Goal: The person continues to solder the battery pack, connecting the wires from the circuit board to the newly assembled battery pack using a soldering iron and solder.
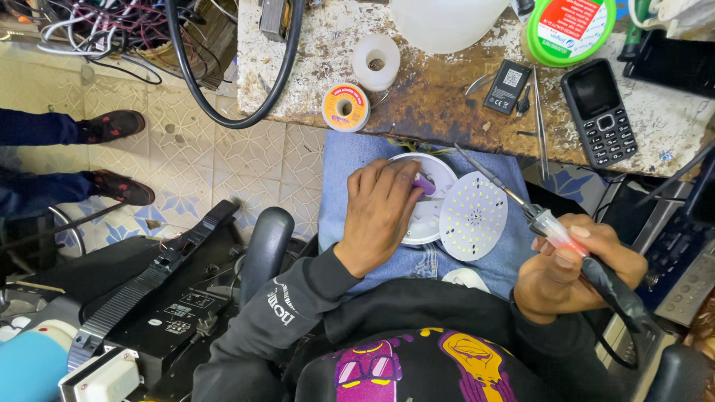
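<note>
On the lap, the white lamp housing (430, 216) is pinned by the left hand (381, 212), the soldering iron (514, 199) is gripped by the right hand (570, 264) at 4 o'clock, and the round LED board (473, 216) is probably best kept steady.

Left hand (380, 208) lies palm-down, fingers curled; right hand (570, 264) is closed in a fist-like grip.

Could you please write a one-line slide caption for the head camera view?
Left hand steadies a white lamp housing on the lap while right hand holds a soldering iron over the round LED board.
</note>
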